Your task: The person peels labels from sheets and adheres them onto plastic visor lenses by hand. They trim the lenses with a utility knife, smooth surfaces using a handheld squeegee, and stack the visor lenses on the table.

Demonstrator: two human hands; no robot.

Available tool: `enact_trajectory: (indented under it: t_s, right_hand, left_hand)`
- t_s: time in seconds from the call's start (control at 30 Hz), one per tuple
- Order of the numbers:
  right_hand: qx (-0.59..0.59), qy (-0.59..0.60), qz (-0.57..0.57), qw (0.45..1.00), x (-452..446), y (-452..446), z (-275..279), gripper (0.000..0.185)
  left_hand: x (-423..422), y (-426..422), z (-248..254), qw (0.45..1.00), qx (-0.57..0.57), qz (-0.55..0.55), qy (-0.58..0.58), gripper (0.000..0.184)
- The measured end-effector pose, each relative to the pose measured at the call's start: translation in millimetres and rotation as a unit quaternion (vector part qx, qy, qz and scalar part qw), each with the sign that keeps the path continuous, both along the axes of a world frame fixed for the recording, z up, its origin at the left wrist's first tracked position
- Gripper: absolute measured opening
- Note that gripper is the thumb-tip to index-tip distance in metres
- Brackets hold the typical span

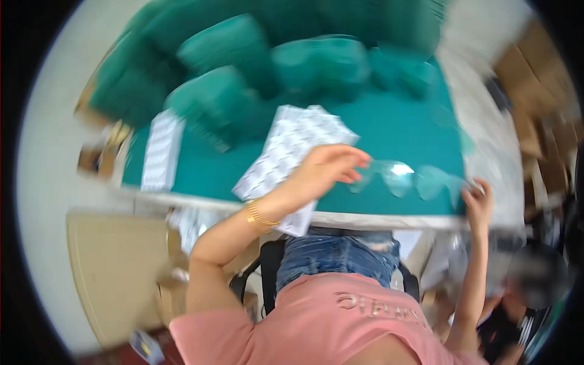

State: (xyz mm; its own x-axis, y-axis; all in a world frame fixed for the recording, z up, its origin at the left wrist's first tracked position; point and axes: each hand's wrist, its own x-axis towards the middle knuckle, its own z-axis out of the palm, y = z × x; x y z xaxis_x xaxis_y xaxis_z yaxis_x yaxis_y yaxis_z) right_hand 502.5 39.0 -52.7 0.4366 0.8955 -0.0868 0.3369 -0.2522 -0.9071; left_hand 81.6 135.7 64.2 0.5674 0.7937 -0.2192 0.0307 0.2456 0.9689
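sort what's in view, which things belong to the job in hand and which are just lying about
In the job, it seems:
clear glasses-shaped item, blurred, left hand and right hand at its ends

Probably lying about:
white patterned sheets
long white box
cardboard boxes

Motion smeared the clear lens-shaped item (pixel 398 177) between the hands, so its outline was lost, and whether the fingertips of the left hand (pixel 334 165) and right hand (pixel 479 204) gripped or merely touched it could not be told. The left forearm hid part of the printed paper (pixel 310 125), its marks too blurred to read. Lettering (pixel 377 307) on the pink shirt was indistinct. The view's dark rim cut off cardboard boxes (pixel 535 76) and a blurred second person (pixel 535 277).
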Motion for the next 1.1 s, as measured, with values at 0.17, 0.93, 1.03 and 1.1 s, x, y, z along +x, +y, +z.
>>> enact_trajectory:
  t_s: [0.17, 0.93, 1.03, 1.1]
  right_hand:
    - [0.052, -0.18, 0.01, 0.982, 15.5, 2.8, -12.4, 0.04]
    - [0.32, -0.326, 0.521, 0.721, -363.5, 46.2, 249.8, 0.027]
    - [0.322, -0.226, 0.618, 0.681, -433.6, 42.8, 237.1, 0.027]
    - [0.341, -0.26, 0.666, 0.61, -483.1, 49.2, 208.5, 0.023]
  left_hand:
    - [-72.4, -31.1, 16.1, 0.994, 0.066, 0.089, -0.021, 0.025]
    - [-426.2, -181.6, -75.2, 0.609, 0.175, 0.766, 0.106, 0.025]
    - [-488.5, -157.6, -69.9, 0.579, 0.194, 0.775, 0.163, 0.03]
    - [-528.6, -132.8, -64.3, 0.564, 0.194, 0.783, 0.179, 0.032]
